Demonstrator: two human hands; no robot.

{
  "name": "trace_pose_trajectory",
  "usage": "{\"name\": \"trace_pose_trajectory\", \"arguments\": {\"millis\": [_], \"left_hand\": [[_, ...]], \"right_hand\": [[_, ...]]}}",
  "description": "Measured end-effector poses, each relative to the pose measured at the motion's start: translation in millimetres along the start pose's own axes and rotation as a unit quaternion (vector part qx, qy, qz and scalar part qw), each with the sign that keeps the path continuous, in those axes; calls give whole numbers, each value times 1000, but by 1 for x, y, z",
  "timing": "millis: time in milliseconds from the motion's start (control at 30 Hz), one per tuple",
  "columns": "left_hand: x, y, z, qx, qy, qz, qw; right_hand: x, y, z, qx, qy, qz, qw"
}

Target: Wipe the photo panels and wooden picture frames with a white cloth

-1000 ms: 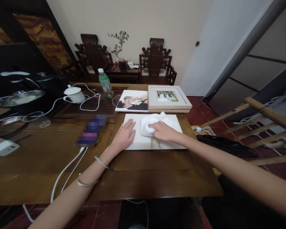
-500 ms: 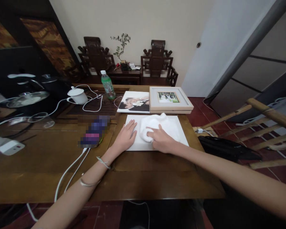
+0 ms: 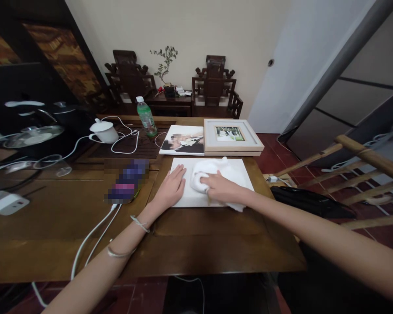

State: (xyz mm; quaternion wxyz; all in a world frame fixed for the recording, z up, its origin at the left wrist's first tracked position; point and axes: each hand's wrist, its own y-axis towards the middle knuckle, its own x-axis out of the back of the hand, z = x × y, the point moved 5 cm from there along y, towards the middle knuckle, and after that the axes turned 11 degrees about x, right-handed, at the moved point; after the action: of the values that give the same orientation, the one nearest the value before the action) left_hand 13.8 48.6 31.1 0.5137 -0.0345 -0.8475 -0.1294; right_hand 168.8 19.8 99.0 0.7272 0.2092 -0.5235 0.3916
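Note:
A flat white panel (image 3: 187,198) lies on the wooden table (image 3: 216,244) in front of me. On its left edge my left hand (image 3: 170,186) rests flat, fingers stretched out. My right hand (image 3: 223,188) is closed on a bunched white cloth (image 3: 207,168), pressing it against the panel. Part of the cloth spreads to the right under my wrist and hangs past the panel's near edge. Some right fingertips are buried in the cloth. Just beyond the panel lie a white-edged photo print (image 3: 182,141) and a light wooden picture frame (image 3: 208,148).
To the left lies a phone-like item (image 3: 126,183), blurred out, with white cables. Farther back stand a green-labelled bottle (image 3: 146,117), a lidded white cup (image 3: 104,131) and a glass-lidded pot (image 3: 36,137). A wooden chair (image 3: 370,152) is at the right, beside a black bag (image 3: 309,203).
My right hand has shifted slightly with the cloth, whose loose part now reaches over the panel's near edge. My left hand stays on the panel. The view has moved slightly.

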Motion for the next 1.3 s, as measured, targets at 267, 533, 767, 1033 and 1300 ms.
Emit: {"name": "trace_pose_trajectory", "arguments": {"millis": [267,533,767,1033,1300], "left_hand": [[0,0,1,-10,-12,-9,1000],[2,-1,-1,-6,-6,-7,1000],[3,-1,-2,-5,-6,-3,1000],[2,-1,-1,-4,-25,-5,1000],[17,12,25,136,-370,-93,914]], "right_hand": [[17,41,-21,-30,-27,-13,999],[-6,-16,29,77,-37,52,995],[0,-33,21,71,-25,48,996],[16,36,-20,-36,-74,-32,996],[-8,63,20,39,-70,-44,996]]}}
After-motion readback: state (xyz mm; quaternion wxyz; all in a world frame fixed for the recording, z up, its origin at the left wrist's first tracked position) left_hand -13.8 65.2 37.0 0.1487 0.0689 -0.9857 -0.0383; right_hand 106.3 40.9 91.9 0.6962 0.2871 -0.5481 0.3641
